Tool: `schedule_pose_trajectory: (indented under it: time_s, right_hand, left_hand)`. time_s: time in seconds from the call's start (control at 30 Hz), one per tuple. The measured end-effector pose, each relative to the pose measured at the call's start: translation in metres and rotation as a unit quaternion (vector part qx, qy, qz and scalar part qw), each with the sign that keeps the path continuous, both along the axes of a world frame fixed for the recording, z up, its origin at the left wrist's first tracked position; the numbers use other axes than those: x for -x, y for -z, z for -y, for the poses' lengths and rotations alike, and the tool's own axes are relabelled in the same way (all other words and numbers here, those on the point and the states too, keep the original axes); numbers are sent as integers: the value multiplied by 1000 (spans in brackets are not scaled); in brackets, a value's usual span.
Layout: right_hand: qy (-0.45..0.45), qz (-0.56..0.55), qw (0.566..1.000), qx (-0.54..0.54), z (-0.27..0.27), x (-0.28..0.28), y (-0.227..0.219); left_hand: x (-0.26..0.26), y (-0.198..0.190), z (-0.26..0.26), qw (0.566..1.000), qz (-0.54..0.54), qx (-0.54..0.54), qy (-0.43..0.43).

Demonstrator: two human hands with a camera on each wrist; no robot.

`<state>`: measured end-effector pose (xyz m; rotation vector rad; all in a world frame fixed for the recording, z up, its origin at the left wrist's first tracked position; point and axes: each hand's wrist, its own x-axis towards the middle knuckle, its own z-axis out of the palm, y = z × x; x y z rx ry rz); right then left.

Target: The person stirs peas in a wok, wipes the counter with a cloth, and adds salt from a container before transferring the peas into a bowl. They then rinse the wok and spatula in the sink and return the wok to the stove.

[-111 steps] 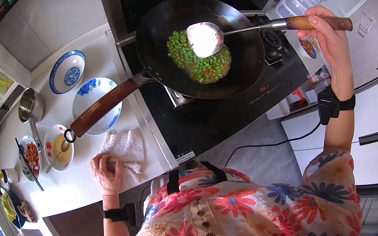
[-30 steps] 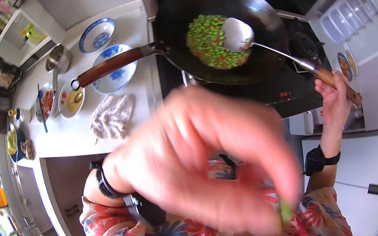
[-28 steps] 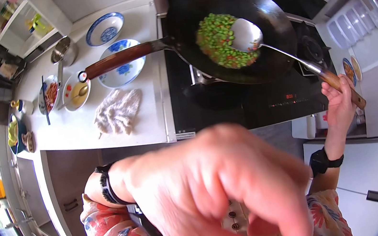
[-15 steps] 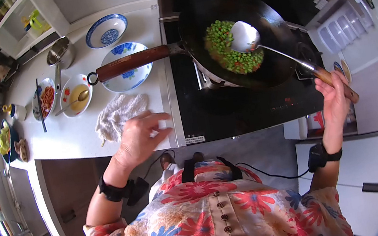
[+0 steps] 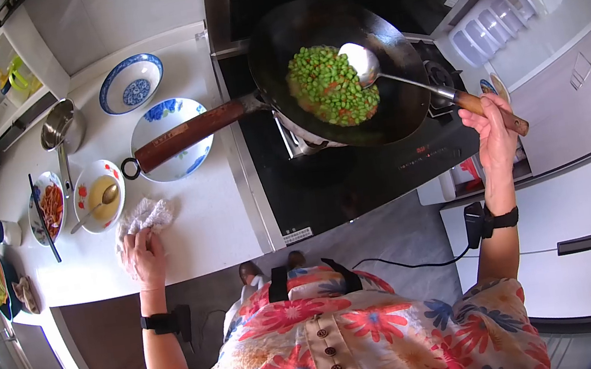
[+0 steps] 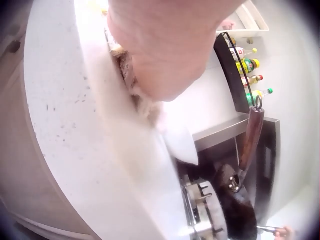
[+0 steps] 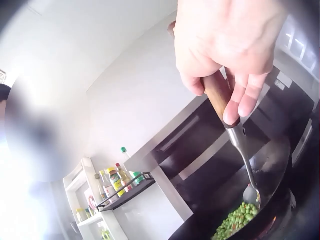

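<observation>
My right hand (image 5: 491,134) grips the wooden handle of a metal wok ladle (image 5: 413,82). The ladle's shiny bowl lies against the right side of a heap of shelled green beans (image 5: 331,85) with small red bits. They sit in a dark wok (image 5: 395,114) on the stove, its long wooden handle (image 5: 186,134) pointing left over the counter. In the right wrist view, fingers (image 7: 231,111) wrap the ladle's handle above the beans (image 7: 237,220). My left hand (image 5: 144,260) rests on a crumpled whitish cloth (image 5: 149,214) near the counter's front edge, fingers bent; their tips are partly hidden.
A flowered plate (image 5: 197,153) lies beneath the wok handle, a blue-rimmed bowl (image 5: 114,89) behind it. Left stand a bowl of yellow liquid (image 5: 94,216) with a spoon, a dish of reddish strips (image 5: 53,207) with chopsticks, and a small saucepan (image 5: 62,123). Bottles (image 7: 117,182) line a wall rack.
My left hand, raised close to the head camera a second ago with something small and green between the fingers, has come down onto the cloth. The right hand keeps holding the wok ladle.
</observation>
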<state>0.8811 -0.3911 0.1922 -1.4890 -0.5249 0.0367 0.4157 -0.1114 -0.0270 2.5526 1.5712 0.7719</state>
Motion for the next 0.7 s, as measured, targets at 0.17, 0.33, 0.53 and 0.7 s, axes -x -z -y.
schedule_pose_trajectory:
  time_s: [0.17, 0.33, 0.53, 0.7]
  right_hand:
    - [-32, 56, 998, -1, 5, 26, -27]
    - [-53, 46, 997, 43, -8, 28, -12]
    - [32, 95, 986, 133, 9, -11, -85]
    - [6, 52, 981, 188, -6, -32, -104]
  left_hand:
    - [-4, 2, 0, 1000, -13, -26, -7]
    - [-2, 9, 1, 999, 0, -34, -17]
    - [-3, 7, 2, 999, 5, -46, -8]
    - [-4, 6, 1, 999, -5, -36, -20]
